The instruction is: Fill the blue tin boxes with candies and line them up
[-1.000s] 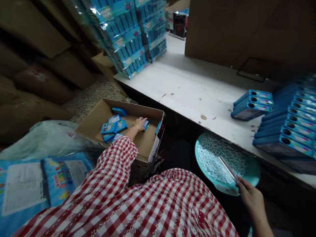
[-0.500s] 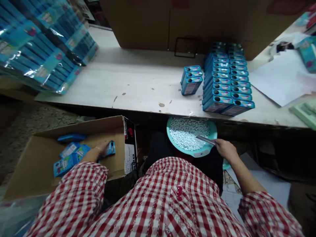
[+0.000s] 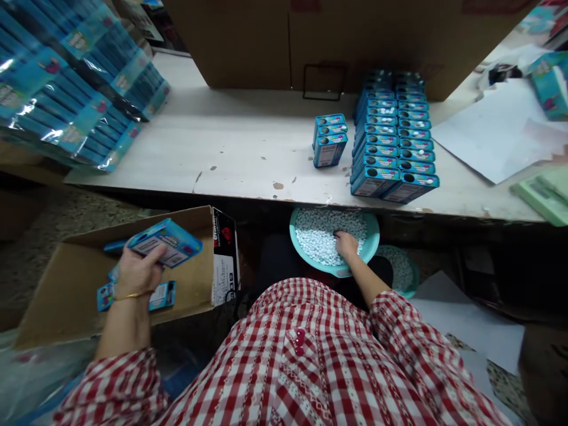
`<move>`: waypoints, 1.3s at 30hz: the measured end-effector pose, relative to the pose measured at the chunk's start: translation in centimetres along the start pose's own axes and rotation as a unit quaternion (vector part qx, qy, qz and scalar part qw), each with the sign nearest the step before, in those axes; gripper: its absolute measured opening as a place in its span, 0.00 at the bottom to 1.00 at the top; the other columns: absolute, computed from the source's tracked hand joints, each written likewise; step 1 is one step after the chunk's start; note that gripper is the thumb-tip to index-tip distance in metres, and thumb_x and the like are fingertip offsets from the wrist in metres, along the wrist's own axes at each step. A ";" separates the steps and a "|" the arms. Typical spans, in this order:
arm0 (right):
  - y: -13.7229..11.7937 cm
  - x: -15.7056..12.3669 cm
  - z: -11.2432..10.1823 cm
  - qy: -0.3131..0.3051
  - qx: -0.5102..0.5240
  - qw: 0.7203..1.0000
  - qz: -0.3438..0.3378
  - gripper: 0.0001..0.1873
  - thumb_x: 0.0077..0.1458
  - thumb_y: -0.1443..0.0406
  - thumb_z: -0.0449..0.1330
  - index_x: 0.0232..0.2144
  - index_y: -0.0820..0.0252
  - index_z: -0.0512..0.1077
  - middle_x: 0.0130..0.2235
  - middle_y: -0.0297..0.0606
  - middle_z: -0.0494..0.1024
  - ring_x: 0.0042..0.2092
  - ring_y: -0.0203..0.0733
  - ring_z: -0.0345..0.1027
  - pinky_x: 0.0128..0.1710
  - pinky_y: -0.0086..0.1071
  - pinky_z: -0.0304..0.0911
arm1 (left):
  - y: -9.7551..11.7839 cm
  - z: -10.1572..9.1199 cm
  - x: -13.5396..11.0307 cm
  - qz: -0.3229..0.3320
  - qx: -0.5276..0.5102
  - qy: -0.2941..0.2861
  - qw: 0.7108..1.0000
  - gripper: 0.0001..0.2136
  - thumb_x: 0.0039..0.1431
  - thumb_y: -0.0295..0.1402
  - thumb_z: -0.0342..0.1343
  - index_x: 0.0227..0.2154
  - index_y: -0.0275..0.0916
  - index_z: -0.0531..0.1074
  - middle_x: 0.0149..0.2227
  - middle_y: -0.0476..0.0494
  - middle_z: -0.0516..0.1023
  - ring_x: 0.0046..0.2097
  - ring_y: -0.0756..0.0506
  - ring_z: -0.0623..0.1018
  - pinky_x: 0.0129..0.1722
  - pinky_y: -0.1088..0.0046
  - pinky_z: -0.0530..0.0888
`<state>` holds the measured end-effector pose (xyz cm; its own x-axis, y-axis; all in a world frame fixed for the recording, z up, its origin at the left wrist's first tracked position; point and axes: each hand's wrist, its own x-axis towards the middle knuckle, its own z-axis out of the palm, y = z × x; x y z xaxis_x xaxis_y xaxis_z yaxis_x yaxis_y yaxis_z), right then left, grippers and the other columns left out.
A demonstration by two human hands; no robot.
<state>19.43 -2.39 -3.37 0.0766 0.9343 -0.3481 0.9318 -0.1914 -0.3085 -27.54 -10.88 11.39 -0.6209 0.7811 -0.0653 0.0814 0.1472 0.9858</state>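
Note:
My left hand (image 3: 141, 273) grips a small blue candy box (image 3: 166, 242), possibly more than one, raised over an open cardboard box (image 3: 190, 288). A few more blue boxes (image 3: 163, 296) lie inside that carton, partly covered by my hand and wrist. My right hand (image 3: 347, 244) is down in a turquoise basin (image 3: 338, 271) filled with small white pellets (image 3: 317, 236). Its fingers are curled and partly sunk among the pellets. A small dark bit shows at the fingertips; what the hand holds is hidden.
On the white table (image 3: 235, 160) stand two long rows of blue boxes (image 3: 396, 139) and a short group of three (image 3: 331, 142). Wrapped blue packs (image 3: 66, 89) are at left, a large carton (image 3: 248, 47) behind. A second basin (image 3: 399, 269) sits low at right, near paper sheets (image 3: 470, 319).
My left hand has lifted a blue box up from the carton. My right hand has moved left into the pellets; the flat metal strip it held over the basin no longer shows clearly.

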 end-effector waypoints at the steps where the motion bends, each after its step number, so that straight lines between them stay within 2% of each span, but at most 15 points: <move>1: 0.4 0.2 0.2 0.008 0.046 0.999 -0.002 0.18 0.54 0.67 0.49 0.42 0.60 0.74 0.41 0.48 0.76 0.43 0.47 0.69 0.43 0.37 0.62 | 1.4 2.0 -1.3 0.014 -0.049 -0.058 0.997 0.20 0.34 0.33 0.66 0.33 0.44 0.67 0.32 0.57 0.75 0.34 0.52 0.74 0.42 0.67 0.73; 2: 0.8 0.4 0.3 0.016 0.100 0.995 -0.006 0.17 0.53 0.67 0.49 0.40 0.61 0.75 0.41 0.47 0.76 0.43 0.47 0.69 0.44 0.36 0.62 | 2.3 4.2 -2.7 0.029 -0.083 -0.101 0.991 0.21 0.35 0.32 0.66 0.36 0.45 0.67 0.34 0.56 0.75 0.35 0.51 0.74 0.42 0.68 0.73; 4: 1.6 0.6 0.4 0.026 0.203 0.979 -0.023 0.16 0.51 0.67 0.50 0.37 0.62 0.76 0.40 0.46 0.77 0.44 0.45 0.68 0.45 0.35 0.61 | 2.8 9.1 -5.3 0.040 -0.081 -0.170 0.981 0.23 0.37 0.31 0.65 0.40 0.45 0.65 0.34 0.53 0.74 0.35 0.51 0.74 0.38 0.71 0.73; 8: 2.9 0.1 -1.0 0.022 0.267 0.962 -0.054 0.16 0.49 0.66 0.50 0.35 0.65 0.75 0.35 0.42 0.78 0.36 0.40 0.69 0.39 0.31 0.63 | 0.0 18.2 -8.0 0.094 0.041 -0.306 0.946 0.22 0.38 0.31 0.64 0.39 0.39 0.64 0.32 0.52 0.70 0.33 0.51 0.72 0.37 0.73 0.71; 11: 3.9 -0.7 -3.6 0.018 0.290 0.954 -0.068 0.16 0.48 0.65 0.51 0.35 0.64 0.76 0.30 0.38 0.77 0.29 0.37 0.68 0.33 0.29 0.63 | -2.4 22.7 -8.2 0.139 0.101 -0.342 0.924 0.20 0.40 0.31 0.62 0.38 0.38 0.64 0.33 0.51 0.69 0.35 0.50 0.70 0.38 0.73 0.69; 15: 4.8 -1.8 -7.8 0.031 0.298 0.947 -0.112 0.16 0.47 0.63 0.52 0.35 0.62 0.76 0.28 0.37 0.77 0.28 0.37 0.67 0.30 0.28 0.62 | -3.9 26.3 -8.1 0.185 0.167 -0.360 0.899 0.19 0.42 0.29 0.61 0.39 0.39 0.64 0.34 0.50 0.70 0.37 0.49 0.70 0.41 0.71 0.68; 19: 3.5 -2.5 -11.9 0.012 0.201 0.969 -0.144 0.16 0.50 0.64 0.52 0.37 0.58 0.77 0.31 0.36 0.78 0.32 0.39 0.68 0.34 0.29 0.61 | -4.1 28.7 -8.6 0.220 0.222 -0.378 0.871 0.19 0.42 0.28 0.60 0.41 0.39 0.65 0.38 0.47 0.71 0.41 0.45 0.71 0.44 0.68 0.67; 23: 0.1 -3.3 -15.3 -0.018 -0.004 0.991 -0.129 0.18 0.51 0.66 0.51 0.40 0.51 0.76 0.39 0.37 0.78 0.41 0.43 0.69 0.40 0.31 0.61 | -4.1 30.1 -9.4 0.245 0.259 -0.388 0.850 0.19 0.44 0.27 0.59 0.42 0.38 0.65 0.42 0.43 0.71 0.44 0.42 0.70 0.47 0.64 0.67; 26: -3.0 -4.1 -17.0 -0.039 -0.127 0.985 -0.114 0.19 0.51 0.67 0.51 0.43 0.50 0.74 0.43 0.41 0.76 0.45 0.46 0.68 0.42 0.34 0.61 | -4.1 30.4 -9.9 0.254 0.279 -0.396 0.837 0.20 0.44 0.28 0.59 0.43 0.39 0.66 0.43 0.42 0.71 0.46 0.40 0.70 0.48 0.62 0.66; 30: -6.8 -5.4 -17.9 -0.054 -0.226 0.963 -0.137 0.17 0.52 0.69 0.50 0.42 0.59 0.74 0.42 0.49 0.75 0.43 0.47 0.69 0.42 0.35 0.61 | -4.4 30.6 -10.3 0.250 0.284 -0.398 0.836 0.20 0.43 0.27 0.59 0.43 0.40 0.66 0.44 0.42 0.71 0.46 0.40 0.70 0.48 0.60 0.66; 32: -7.8 -6.1 -18.2 -0.045 -0.245 0.956 -0.154 0.16 0.54 0.70 0.49 0.41 0.63 0.74 0.41 0.52 0.75 0.43 0.47 0.70 0.42 0.36 0.62 | -4.5 30.7 -10.3 0.246 0.276 -0.398 0.840 0.20 0.43 0.26 0.58 0.43 0.41 0.67 0.44 0.43 0.71 0.46 0.41 0.70 0.49 0.60 0.65; 35: -6.9 -6.8 -18.7 -0.028 -0.248 0.954 -0.165 0.17 0.55 0.71 0.46 0.39 0.62 0.73 0.41 0.50 0.75 0.42 0.48 0.70 0.40 0.37 0.62 | -4.5 30.3 -10.0 0.239 0.252 -0.393 0.852 0.20 0.42 0.26 0.59 0.41 0.40 0.67 0.42 0.43 0.71 0.46 0.41 0.70 0.49 0.62 0.66; 37: -4.6 -6.9 -18.6 -0.019 -0.241 0.959 -0.147 0.18 0.54 0.71 0.45 0.41 0.58 0.72 0.42 0.46 0.74 0.42 0.47 0.70 0.39 0.36 0.63 | -4.6 29.7 -9.5 0.224 0.224 -0.384 0.867 0.20 0.41 0.27 0.60 0.41 0.39 0.66 0.41 0.44 0.71 0.44 0.43 0.70 0.48 0.64 0.66; 39: -1.7 -6.6 -17.5 -0.018 -0.234 0.967 -0.103 0.19 0.55 0.71 0.45 0.43 0.54 0.70 0.44 0.43 0.74 0.41 0.45 0.70 0.38 0.34 0.63 | -4.9 28.9 -8.8 0.189 0.191 -0.373 0.888 0.20 0.42 0.29 0.60 0.41 0.38 0.65 0.39 0.46 0.71 0.42 0.44 0.71 0.46 0.67 0.67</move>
<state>23.51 -3.00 14.98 -0.1323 0.9257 -0.3544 0.9851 0.1624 0.0563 0.05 -0.97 2.63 0.1845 0.9822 0.0345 0.5207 -0.1275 0.8442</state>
